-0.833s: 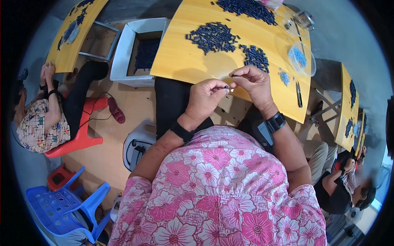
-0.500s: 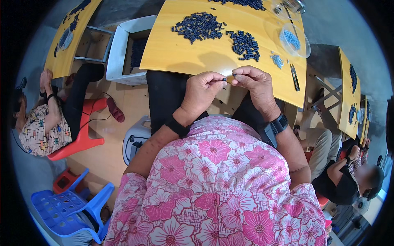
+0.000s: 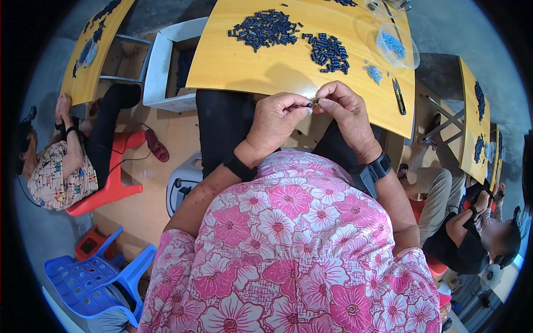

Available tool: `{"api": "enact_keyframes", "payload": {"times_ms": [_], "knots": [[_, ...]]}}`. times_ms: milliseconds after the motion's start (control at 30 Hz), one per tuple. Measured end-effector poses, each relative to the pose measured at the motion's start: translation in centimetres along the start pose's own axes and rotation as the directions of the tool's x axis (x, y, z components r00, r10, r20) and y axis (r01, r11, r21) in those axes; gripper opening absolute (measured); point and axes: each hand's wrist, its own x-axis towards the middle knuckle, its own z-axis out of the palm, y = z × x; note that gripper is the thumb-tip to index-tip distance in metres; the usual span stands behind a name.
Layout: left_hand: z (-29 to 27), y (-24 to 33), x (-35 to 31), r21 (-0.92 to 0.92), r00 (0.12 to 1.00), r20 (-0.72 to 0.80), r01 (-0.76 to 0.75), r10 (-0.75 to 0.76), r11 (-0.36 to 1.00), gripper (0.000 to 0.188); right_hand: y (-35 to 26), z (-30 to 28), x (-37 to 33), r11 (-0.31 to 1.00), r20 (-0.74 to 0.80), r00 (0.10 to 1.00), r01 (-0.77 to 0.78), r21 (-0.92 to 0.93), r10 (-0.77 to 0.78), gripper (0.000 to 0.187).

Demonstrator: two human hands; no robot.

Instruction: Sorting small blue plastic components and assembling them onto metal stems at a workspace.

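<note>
Both hands meet just off the near edge of the yellow table [image 3: 244, 69]. My left hand [image 3: 276, 119] pinches a small black cylindrical piece [image 3: 309, 105] between thumb and forefinger. Close beside it, my right hand [image 3: 345, 114] is closed in a pinch on another small dark piece [image 3: 316, 102], mostly covered by the fingertips. Whether the two pieces touch, I cannot tell. Beyond the hands lie two piles of small black cylindrical pieces, a larger pile [image 3: 264, 30] and a smaller pile [image 3: 328, 54].
Right of the piles are loose light-blue bits [image 3: 373, 73], a clear tub [image 3: 395, 45] of blue bits and black-handled snips [image 3: 398, 97]. A white box [image 3: 161, 66] stands left of the table. People sit at tables on both sides; a blue chair [image 3: 94, 283] is lower left.
My hands have moved slightly, bringing the two small pieces closer together. The table and its piles appear shifted a little up and left in the picture.
</note>
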Motion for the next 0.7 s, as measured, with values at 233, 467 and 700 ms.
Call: {"api": "enact_keyframes", "payload": {"times_ms": [233, 467, 700], "knots": [[-0.24, -0.45, 0.05, 0.06, 1.0, -0.001, -0.014, 0.014, 0.998, 0.014, -0.05, 0.1, -0.06, 0.999, 0.042, 0.999, 0.012, -0.033, -0.01, 0.016], [-0.23, -0.54, 0.11, 0.034, 1.0, -0.003, -0.031, 0.031, 0.999, 0.015, 0.27, 0.01, 0.01, 0.997, 0.047, 0.998, 0.035, -0.072, -0.032, 0.017], [-0.09, -0.15, 0.06, 0.023, 0.997, -0.042, -0.069, 0.07, 0.997, 0.014, 0.0, 0.1, -0.09, 0.985, 0.043, 0.997, 0.072, -0.154, -0.066, 0.017]]}}
